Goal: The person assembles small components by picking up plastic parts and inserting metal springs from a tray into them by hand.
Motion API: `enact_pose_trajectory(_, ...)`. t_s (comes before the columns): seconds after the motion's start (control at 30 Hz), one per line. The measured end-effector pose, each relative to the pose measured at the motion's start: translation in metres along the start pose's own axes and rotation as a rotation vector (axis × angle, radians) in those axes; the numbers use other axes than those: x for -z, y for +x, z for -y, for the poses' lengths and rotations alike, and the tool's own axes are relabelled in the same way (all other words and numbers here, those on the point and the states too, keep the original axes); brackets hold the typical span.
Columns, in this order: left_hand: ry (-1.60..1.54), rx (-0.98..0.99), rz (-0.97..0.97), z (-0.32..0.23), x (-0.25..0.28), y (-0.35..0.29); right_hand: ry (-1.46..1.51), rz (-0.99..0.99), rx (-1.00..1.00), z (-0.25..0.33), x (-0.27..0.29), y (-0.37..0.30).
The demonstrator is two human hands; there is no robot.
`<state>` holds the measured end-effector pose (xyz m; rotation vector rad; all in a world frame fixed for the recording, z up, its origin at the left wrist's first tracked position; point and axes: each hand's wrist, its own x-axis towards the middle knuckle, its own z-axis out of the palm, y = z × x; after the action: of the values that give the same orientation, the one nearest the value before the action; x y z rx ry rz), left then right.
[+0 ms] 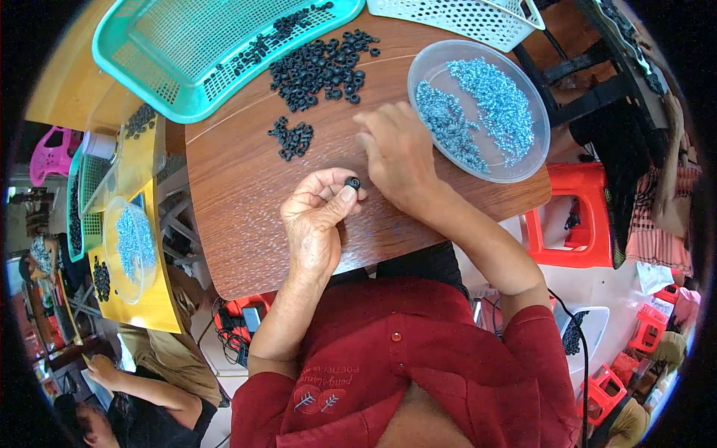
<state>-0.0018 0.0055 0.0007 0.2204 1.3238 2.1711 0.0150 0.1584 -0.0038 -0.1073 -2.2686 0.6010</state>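
Ring (pixel 352 182) pinched in the left hand (pixel 312 220)

Small, round and black, the ring sits at the fingertips of the left hand, near the middle of the view and over the brown wooden table (pixel 258 243). Its opening faces the camera. It looks light and is probably stiff rubber or plastic, unlikely to break; the curved rim may be a little slippery and could roll if squeezed off centre. The outer wall seems the best place to take hold, with a thumb and finger on opposite sides so that the hole stays free.

The left hand's grip is close to that: thumb pressed on the near side, forefinger curled behind, the other fingers loosely folded. The palm turns partly upward, and the forearm rises from the lower edge, leaning right.

The right hand (pixel 399 153) comes in from the right with its back upward and its fingers pointing left, between the ring and the clear plastic bowl (pixel 543 142). Its fingers are bent, and whether they hold anything cannot be told.

Farther off on the table lie a small cluster of black rings (pixel 290 140) and a larger pile (pixel 314 75), the latter just beside the green basket (pixel 187 117). Blue pieces (pixel 493 104), too fine to make out singly, form two heaps in the bowl.
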Motion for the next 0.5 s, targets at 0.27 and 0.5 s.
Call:
enact_pose_trajectory(0.27,0.05,0.014,-0.006,-0.003,0.012,-0.01,-0.041,0.154,0.058,0.0,-0.023,0.02)
enact_pose_trajectory(0.5,0.039,-0.003,0.001,-0.002,0.017,-0.01,-0.187,0.144,-0.057,-0.025,-0.037,0.029)
